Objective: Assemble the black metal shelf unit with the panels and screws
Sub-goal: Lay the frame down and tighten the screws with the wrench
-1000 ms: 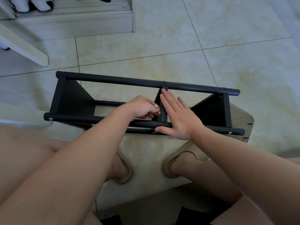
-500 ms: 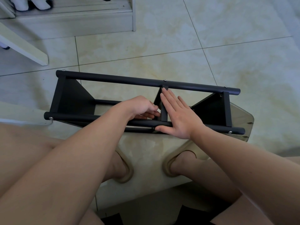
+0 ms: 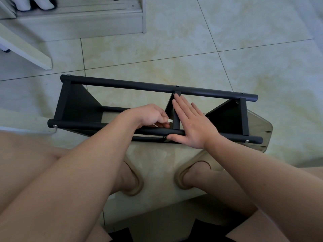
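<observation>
Fastening the middle panel (image 3: 176,122) to the near rail (image 3: 97,125) is judged to be the step in hand. The shelf unit (image 3: 78,103) is laid on its side on the tiled floor (image 3: 174,49), just beyond the slippers (image 3: 134,180). Its far rail (image 3: 122,84) and near rail run across the view, with three panels set between them.

The right hand (image 3: 192,126) is laid flat over the middle panel's upper edge, fingers straight and close together. Its fingertips reach almost to the far rail and its thumb is stretched along the near rail, so the panel is judged to be pressed steady rather than gripped. The left hand (image 3: 148,115) is curled just beside that panel, and a small pale piece (image 3: 169,121) is pinched at its fingertips, at or very near the panel's edge.

The end panels (image 3: 225,116) look already secured, since screw heads (image 3: 55,126) are seen at the rail ends. The next move is judged to call for the piece to be lined up with its hole where panel and near rail meet. It would then be turned in while the panel is held square, so that no thread is crossed.

Whether the pale piece is a screw or a small tool cannot be told. Its target hole is hidden behind the left fingers. The lower rails are largely covered by the forearms. A pale sheet (image 3: 262,126) under the unit's right end is only partly seen and cannot be identified.
</observation>
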Tool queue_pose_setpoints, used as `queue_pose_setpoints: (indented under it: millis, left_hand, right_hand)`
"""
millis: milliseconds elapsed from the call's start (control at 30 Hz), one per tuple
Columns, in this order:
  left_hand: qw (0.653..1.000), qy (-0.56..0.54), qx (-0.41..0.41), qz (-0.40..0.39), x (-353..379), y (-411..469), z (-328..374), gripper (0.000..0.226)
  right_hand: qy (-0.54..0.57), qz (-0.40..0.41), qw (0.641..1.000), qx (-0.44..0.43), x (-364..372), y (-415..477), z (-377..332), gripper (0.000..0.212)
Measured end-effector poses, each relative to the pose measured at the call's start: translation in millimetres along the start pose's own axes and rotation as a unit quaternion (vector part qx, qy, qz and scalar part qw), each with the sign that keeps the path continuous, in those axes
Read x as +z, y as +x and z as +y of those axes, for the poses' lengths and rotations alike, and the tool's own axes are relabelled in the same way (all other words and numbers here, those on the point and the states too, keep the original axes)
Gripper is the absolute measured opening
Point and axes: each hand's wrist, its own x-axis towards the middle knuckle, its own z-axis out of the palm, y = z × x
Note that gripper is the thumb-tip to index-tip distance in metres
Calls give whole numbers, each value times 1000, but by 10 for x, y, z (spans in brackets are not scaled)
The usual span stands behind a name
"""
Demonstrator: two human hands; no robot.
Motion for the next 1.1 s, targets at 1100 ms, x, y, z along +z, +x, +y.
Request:
queue_pose_setpoints:
  millis: [1100]
  left_hand:
    - [989,-115,-27,85,68,18,81,7]
  right_hand:
    - [9,7,1000,-3,-5,-9,-4,111]
